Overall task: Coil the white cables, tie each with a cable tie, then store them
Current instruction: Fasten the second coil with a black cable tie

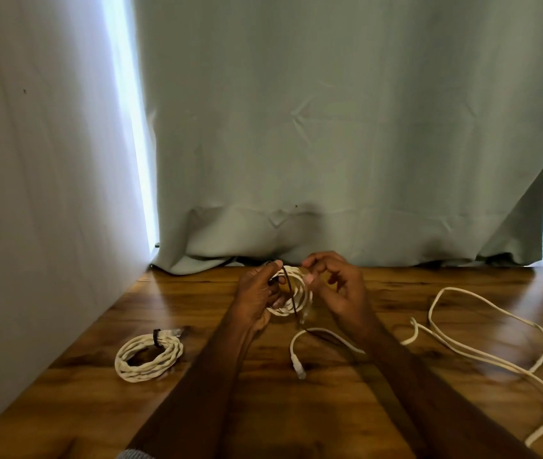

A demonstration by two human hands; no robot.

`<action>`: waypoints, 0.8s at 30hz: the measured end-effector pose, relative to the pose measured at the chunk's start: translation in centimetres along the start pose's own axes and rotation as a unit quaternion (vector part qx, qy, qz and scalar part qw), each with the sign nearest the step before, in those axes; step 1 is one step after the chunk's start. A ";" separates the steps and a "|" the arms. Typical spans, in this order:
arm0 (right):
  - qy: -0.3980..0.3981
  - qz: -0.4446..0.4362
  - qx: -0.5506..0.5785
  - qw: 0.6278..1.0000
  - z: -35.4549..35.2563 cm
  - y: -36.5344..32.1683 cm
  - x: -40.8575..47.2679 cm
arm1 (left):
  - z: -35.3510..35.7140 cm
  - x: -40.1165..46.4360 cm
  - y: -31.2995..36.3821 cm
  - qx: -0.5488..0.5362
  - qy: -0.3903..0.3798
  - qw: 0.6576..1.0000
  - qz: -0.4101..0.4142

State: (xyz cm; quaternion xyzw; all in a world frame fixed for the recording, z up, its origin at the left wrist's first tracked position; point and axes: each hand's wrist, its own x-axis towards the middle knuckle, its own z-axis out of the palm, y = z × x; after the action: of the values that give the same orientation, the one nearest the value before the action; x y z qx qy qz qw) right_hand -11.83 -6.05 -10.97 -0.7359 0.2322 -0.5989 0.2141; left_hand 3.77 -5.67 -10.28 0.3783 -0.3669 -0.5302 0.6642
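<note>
Above the wooden desk (197, 409), the left hand (258, 293) has its grip clamped on a small coil of white cable (291, 294), a dark cable tie (291, 296) running across it. The right hand (336, 286) hovers just beside the coil, fingers curled; whether it pinches anything cannot be told. A tied coil (147, 357) lies left, a loose white cable (482, 349) right

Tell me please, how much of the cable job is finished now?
Done: one tied coil lies on the table. In hand: both hands hold a second coil with a dark cable tie across it. Left: the loose cable is uncoiled; nothing stored.
</note>
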 end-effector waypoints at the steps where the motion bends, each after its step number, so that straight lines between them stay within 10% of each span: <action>1: 0.013 0.017 0.029 0.999 -0.2 -0.2 0.1 | 0.1 -0.1 0.0 0.002 -0.003 1.000 0.004; 12: -0.182 0.166 -0.119 0.962 0.6 -0.9 -0.2 | -0.1 0.6 0.0 0.000 0.047 0.998 0.041; 24: -0.090 0.118 -0.261 0.954 2.5 -0.7 -0.9 | -0.2 1.4 -0.5 -0.018 0.075 0.995 0.058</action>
State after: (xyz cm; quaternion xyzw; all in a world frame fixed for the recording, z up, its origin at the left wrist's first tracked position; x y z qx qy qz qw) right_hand -9.48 -4.90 -11.72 -0.7843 0.4452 -0.4193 0.1039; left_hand 3.95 -7.14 -10.73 0.3829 -0.3278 -0.4680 0.7259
